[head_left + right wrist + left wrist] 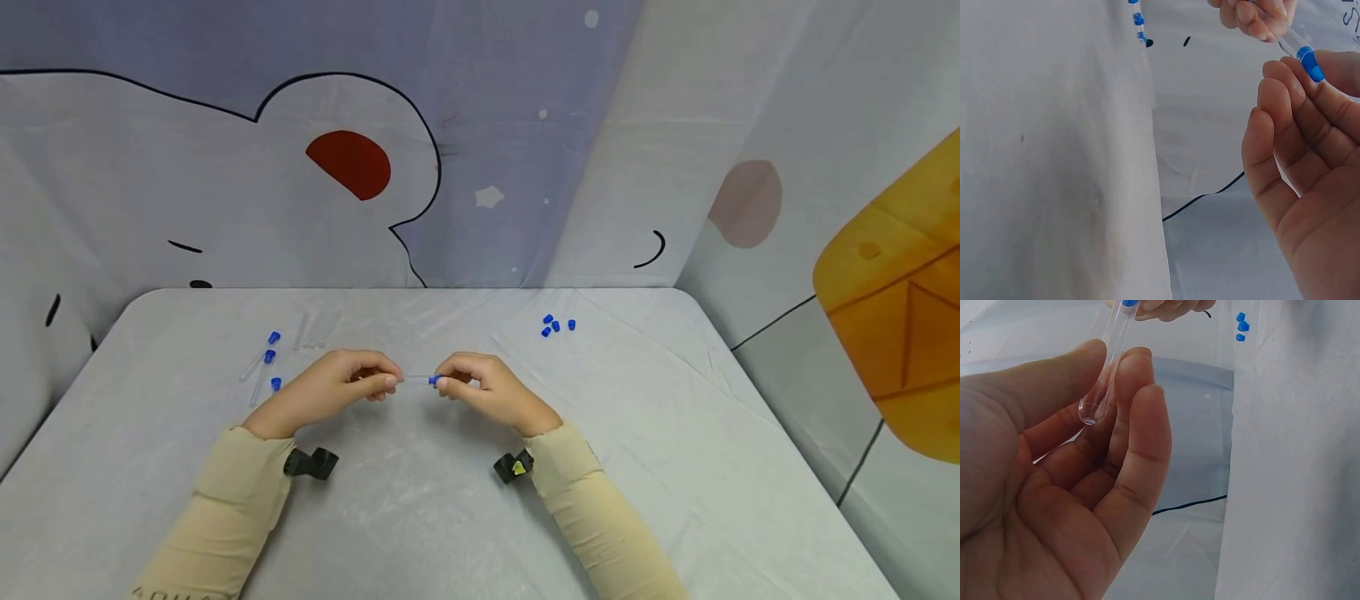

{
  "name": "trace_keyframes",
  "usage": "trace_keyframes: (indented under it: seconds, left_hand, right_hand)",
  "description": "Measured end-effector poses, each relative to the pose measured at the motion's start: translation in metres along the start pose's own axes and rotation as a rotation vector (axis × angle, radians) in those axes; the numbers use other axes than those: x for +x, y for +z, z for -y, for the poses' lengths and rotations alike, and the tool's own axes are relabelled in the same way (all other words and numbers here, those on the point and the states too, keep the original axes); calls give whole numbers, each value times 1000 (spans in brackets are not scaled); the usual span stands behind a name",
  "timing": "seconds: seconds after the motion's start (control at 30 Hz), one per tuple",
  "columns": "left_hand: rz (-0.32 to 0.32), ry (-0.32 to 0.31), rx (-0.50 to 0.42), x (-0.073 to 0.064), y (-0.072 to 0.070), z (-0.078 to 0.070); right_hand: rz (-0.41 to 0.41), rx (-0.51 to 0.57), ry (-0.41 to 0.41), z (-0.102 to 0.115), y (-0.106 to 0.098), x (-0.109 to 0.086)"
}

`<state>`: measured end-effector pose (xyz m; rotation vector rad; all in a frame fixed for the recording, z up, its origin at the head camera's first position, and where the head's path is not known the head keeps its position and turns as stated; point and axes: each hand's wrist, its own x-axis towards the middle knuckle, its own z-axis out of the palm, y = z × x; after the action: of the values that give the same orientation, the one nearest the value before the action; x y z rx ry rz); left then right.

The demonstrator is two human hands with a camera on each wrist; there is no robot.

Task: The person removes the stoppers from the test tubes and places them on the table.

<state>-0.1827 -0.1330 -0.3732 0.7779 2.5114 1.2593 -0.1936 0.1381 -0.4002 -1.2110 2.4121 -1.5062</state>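
Between my two hands a clear test tube (pixel 1112 359) is held sideways above the table, as the head view shows. My left hand (pixel 337 383) pinches it near its rounded closed end between thumb and fingers. At the other end a blue cap (pixel 1310 63) sits at the tube's mouth, and my right hand (pixel 487 389) pinches this cap between thumb and fingertips. In the right wrist view the cap is in line with the tube. My right hand's other fingers are bent loosely and hold nothing.
Several capped tubes (pixel 258 385) lie at the left of the white table (pixel 420 517). Uncapped clear tubes (pixel 322 329) lie behind my left hand. Several loose blue caps (pixel 556 326) are grouped at the back right. A printed cloth (pixel 510 150) hangs behind the table.
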Motion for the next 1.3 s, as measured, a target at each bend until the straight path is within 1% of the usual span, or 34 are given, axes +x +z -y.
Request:
trace_keyframes:
  seconds: [0.2, 0.33, 0.5, 0.57, 0.67, 0.77, 0.83, 1.03, 1.3]
  left_hand:
    - [1, -8, 4, 0, 0, 0]
    - [-5, -12, 6, 0, 0, 0]
    - [-12, -30, -13, 0, 1, 0]
    - [-12, -28, -25, -1, 1, -1]
    - [-10, -24, -31, -1, 2, -1]
    - [-9, -23, -30, -1, 2, -1]
    - [-9, -28, -30, -1, 2, -1]
    - [-9, -15, -29, -1, 2, -2]
    - [-9, -13, -21, 0, 3, 0]
  right_hand:
    - [8, 15, 12, 0, -1, 0]
    - [-3, -12, -10, -1, 0, 1]
    - [-71, -98, -54, -3, 2, 1]
    - [-103, -127, -73, -3, 3, 1]
    - [-138, -157, -105, -3, 3, 1]
    - [-160, -176, -119, -3, 3, 1]
    - [-167, -183, -120, -4, 3, 1]
    - [-182, -192, -110, -3, 4, 2]
    - [-188, -211, -143, -4, 3, 1]
